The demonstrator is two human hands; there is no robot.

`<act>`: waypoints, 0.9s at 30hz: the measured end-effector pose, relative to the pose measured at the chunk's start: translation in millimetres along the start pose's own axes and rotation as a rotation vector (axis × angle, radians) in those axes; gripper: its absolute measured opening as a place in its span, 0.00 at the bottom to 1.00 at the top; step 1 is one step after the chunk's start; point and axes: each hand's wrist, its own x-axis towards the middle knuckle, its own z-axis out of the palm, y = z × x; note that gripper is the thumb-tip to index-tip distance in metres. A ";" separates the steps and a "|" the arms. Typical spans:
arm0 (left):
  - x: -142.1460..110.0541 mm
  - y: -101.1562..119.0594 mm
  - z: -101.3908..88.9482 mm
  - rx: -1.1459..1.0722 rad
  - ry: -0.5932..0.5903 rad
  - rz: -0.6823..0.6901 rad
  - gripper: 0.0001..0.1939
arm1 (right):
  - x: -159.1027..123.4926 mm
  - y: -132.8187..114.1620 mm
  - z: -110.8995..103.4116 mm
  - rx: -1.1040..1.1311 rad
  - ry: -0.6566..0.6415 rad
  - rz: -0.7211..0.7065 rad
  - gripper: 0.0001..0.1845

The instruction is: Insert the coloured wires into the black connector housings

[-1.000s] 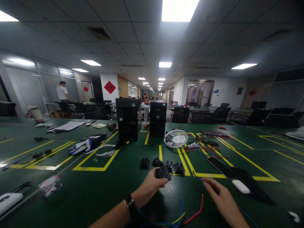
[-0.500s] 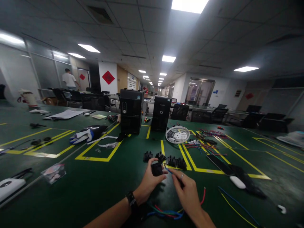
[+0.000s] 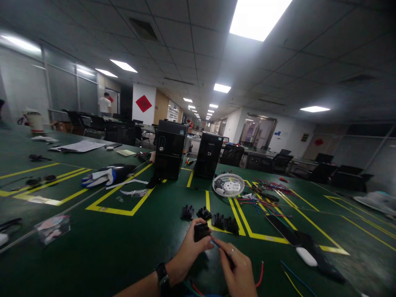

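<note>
My left hand (image 3: 188, 246) is closed round a small black plastic block (image 3: 201, 232), fingers on top and thumb below. A blue wire (image 3: 215, 243) is pinched in my right hand (image 3: 237, 264), its end up against the block's right side. Whether that end sits inside the block is hidden by my fingertips. Just beyond my hands, several similar black plastic blocks (image 3: 218, 221) stand in a row on the green table. A red wire (image 3: 261, 272) pokes out beside my right hand, and more coloured wires lie partly hidden under my wrists.
A white basket (image 3: 228, 185) with small parts stands ahead, with loose wires (image 3: 272, 187) to its right. Two black computer towers (image 3: 170, 150) rise behind. A phone (image 3: 282, 229) and a white case (image 3: 306, 256) lie at right, gloves (image 3: 100, 178) at left. A person (image 3: 104, 104) is in the background.
My right hand has brought the wire's end from just off the block to against its side. The view has tilted upward, and the person in the background has moved right.
</note>
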 end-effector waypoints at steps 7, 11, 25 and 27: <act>1.5 -0.2 0.3 -0.091 -0.035 -0.049 0.21 | -0.3 1.4 1.0 -0.027 0.061 -0.009 0.17; 0.4 -3.3 -0.7 -0.065 -0.030 -0.035 0.20 | -1.3 3.9 2.2 -0.036 0.078 0.006 0.16; -1.1 6.3 5.1 0.324 0.135 0.096 0.18 | -3.7 -8.4 3.5 -0.028 -0.075 0.042 0.17; -2.1 6.3 5.3 0.372 0.141 0.111 0.17 | -4.4 -8.9 3.9 -0.034 -0.080 0.040 0.17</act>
